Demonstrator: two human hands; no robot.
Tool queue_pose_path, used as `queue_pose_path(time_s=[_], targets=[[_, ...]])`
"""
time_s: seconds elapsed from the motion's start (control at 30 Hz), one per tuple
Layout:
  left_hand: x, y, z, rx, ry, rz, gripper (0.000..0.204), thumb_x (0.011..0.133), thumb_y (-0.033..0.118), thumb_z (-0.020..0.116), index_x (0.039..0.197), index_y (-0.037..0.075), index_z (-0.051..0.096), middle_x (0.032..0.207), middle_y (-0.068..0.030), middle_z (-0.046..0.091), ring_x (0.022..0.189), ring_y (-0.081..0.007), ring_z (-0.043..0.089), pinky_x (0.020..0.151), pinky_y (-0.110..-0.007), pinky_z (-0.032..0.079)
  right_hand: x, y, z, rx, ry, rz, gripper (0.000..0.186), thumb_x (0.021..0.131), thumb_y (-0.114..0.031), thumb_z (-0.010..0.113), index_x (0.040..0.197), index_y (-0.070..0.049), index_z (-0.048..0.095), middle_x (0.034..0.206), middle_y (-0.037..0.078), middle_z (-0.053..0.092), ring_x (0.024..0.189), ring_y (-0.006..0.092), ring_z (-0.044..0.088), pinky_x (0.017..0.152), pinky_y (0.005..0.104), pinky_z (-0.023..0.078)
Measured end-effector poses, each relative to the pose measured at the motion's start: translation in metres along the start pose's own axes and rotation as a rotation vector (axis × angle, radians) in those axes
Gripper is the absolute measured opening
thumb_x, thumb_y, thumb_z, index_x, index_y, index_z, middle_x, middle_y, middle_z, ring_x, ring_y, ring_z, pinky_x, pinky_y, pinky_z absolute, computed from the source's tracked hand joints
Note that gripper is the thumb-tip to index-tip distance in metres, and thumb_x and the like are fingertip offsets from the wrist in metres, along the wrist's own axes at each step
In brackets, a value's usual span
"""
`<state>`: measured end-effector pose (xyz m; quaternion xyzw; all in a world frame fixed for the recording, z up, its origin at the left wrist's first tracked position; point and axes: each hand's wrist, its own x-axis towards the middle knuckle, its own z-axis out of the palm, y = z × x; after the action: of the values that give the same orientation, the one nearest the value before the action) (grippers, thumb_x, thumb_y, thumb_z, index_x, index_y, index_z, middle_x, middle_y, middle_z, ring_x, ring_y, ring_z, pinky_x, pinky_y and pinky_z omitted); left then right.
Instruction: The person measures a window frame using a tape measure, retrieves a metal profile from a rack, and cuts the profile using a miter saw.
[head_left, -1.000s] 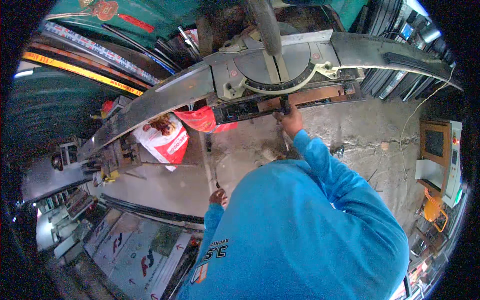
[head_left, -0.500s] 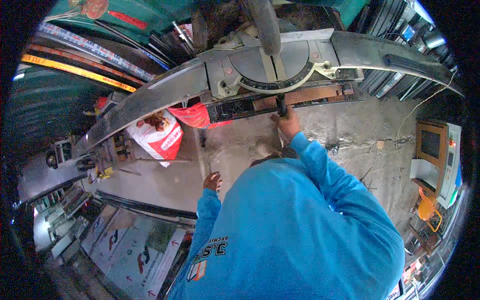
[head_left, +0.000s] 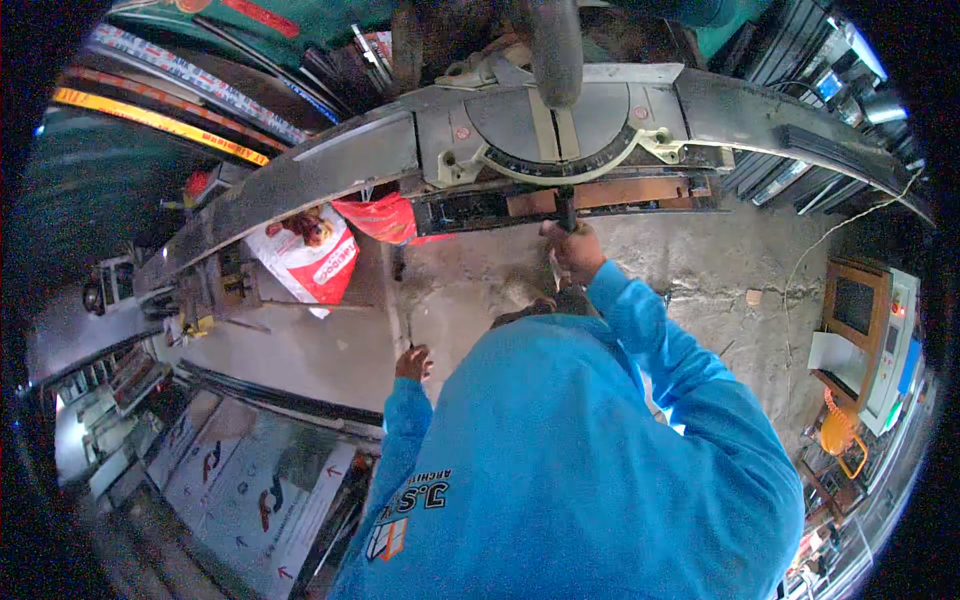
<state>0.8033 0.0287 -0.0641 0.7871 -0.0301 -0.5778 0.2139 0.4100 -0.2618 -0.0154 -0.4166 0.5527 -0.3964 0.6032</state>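
Observation:
A grey mitre saw (head_left: pixel 505 130) with a round turntable and curved scale sits mid-bench under a thick dark upper arm. My right hand (head_left: pixel 573 250) is closed at the lower end of a black handle (head_left: pixel 565 208) that sticks out from the turntable's front, with a brown strip (head_left: pixel 640 193) behind it. My left hand (head_left: pixel 414 362) hangs lower beside my body over the floor, fingers apart and loosely bent, with nothing visible in it. A white-and-red sack (head_left: pixel 315 268) and a red bag (head_left: pixel 377 217) lie under the bench's left part.
A long bench (head_left: pixel 255 205) curves across the view. Metal profiles lean behind it at left (head_left: pixel 160 125) and right (head_left: pixel 760 65). A wooden-cased machine (head_left: pixel 860 305) and orange hose (head_left: pixel 840 433) stand right, above a cracked floor with a loose cable. Flat panels (head_left: pixel 235 500) lie lower left.
My left hand has moved up and slightly left. My right hand has shifted slightly down toward me, still at the handle. The whole view has shifted a little.

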Motion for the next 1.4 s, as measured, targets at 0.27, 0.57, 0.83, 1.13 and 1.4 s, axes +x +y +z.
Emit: queue_pose_path(time_s=[0.27, 0.57, 0.83, 1.13, 1.4], targets=[[0.008, -0.001, 0.013, 0.22, -0.093, 0.014, 0.036, 0.089, 0.032, 0.062, 0.121, 0.017, 0.057, 0.118, -0.003, 0.061, 0.1, -0.0272, 0.062, 0.079, -0.046, 0.05, -0.024, -0.047, 0.003, 0.554, -0.189, 0.301, 0.028, 0.089, -0.037, 0.063, 0.088, -0.011, 0.052, 0.066, -0.003, 0.048, 0.05, 0.0078, 0.041, 0.043, 0.0235, 0.033], [0.002, -0.01, 0.014, 0.051, -0.013, 0.124, 0.036, 0.087, 0.031, 0.065, 0.119, 0.018, 0.058, 0.111, -0.0045, 0.064, 0.093, -0.0256, 0.065, 0.072, -0.043, 0.051, -0.012, -0.048, -0.01, 0.516, -0.286, 0.384, 0.03, 0.082, -0.037, 0.071, 0.092, -0.013, 0.055, 0.067, -0.002, 0.052, 0.054, 0.0056, 0.046, 0.042, 0.0222, 0.034], [0.003, -0.019, 0.005, -0.04, 0.025, -0.078, 0.029, 0.087, 0.028, 0.065, 0.114, 0.019, 0.06, 0.107, -0.0029, 0.065, 0.093, -0.0258, 0.065, 0.073, -0.044, 0.049, -0.016, -0.04, 0.004, -0.177, -0.015, 0.184, 0.018, 0.087, -0.027, 0.066, 0.089, -0.011, 0.06, 0.062, -0.003, 0.049, 0.045, 0.0087, 0.039, 0.039, 0.0229, 0.029], [-0.013, -0.007, 0.02, 0.099, 0.0, -0.042, 0.027, 0.088, 0.028, 0.064, 0.114, 0.019, 0.062, 0.112, -0.0044, 0.064, 0.094, -0.0253, 0.064, 0.077, -0.049, 0.049, -0.012, -0.041, -0.015, 0.884, -0.419, 0.602, 0.02, 0.086, -0.014, 0.063, 0.105, -0.012, 0.057, 0.055, -0.006, 0.04, 0.043, 0.0072, 0.036, 0.039, 0.0231, 0.028], [-0.015, 0.003, 0.028, 0.141, 0.013, 0.09, 0.03, 0.089, 0.03, 0.062, 0.116, 0.019, 0.06, 0.111, -0.0026, 0.064, 0.09, -0.0231, 0.065, 0.073, -0.044, 0.05, -0.015, -0.048, 0.001, 0.048, -0.076, 0.217, 0.013, 0.085, -0.013, 0.064, 0.094, -0.005, 0.064, 0.061, 0.002, 0.054, 0.039, 0.0117, 0.038, 0.038, 0.0277, 0.03]])
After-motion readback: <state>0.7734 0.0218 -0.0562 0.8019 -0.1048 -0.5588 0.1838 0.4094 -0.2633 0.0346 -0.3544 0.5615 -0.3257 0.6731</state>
